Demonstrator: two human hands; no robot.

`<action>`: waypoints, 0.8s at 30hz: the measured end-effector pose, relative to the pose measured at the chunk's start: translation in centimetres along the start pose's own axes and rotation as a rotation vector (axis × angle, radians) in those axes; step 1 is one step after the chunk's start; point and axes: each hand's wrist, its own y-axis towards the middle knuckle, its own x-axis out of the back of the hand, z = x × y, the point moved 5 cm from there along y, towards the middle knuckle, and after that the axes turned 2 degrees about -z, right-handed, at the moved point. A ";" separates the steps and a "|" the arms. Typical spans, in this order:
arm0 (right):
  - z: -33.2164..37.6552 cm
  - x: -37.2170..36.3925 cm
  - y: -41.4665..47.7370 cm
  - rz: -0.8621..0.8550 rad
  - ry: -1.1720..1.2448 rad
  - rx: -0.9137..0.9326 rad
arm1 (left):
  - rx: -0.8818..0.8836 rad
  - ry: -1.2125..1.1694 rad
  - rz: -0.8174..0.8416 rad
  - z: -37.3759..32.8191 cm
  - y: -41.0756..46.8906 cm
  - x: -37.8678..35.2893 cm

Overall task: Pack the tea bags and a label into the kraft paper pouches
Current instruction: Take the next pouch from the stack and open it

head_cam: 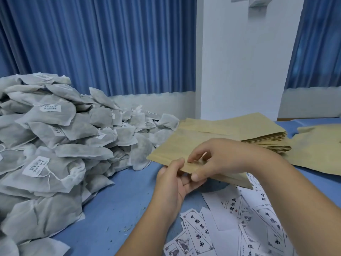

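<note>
A flat kraft paper pouch is held above the blue table at centre. My left hand grips its near edge from below, thumb on top. My right hand pinches the same edge from above, fingers curled on the paper. A large heap of grey-white tea bags with barcode tags fills the left side. A stack of kraft pouches lies behind my hands. White printed labels are scattered at the lower right.
The blue table surface shows between the tea bag heap and the labels. More kraft pouches lie at the far right. A white pillar and blue curtains stand behind the table.
</note>
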 end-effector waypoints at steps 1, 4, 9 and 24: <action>-0.1 0.1 0.0 -0.009 0.015 0.010 | -0.010 0.003 0.032 0.0 0.0 -0.1; -0.3 0.6 -0.4 0.006 0.100 0.033 | -0.054 0.031 0.101 -0.1 -0.1 -0.2; -0.1 1.3 -0.6 -0.021 0.170 0.101 | -0.082 0.090 0.158 -0.1 -0.3 -0.5; 2.9 -0.4 0.4 -0.323 -0.215 0.268 | -0.113 0.107 0.066 -0.4 0.2 -0.3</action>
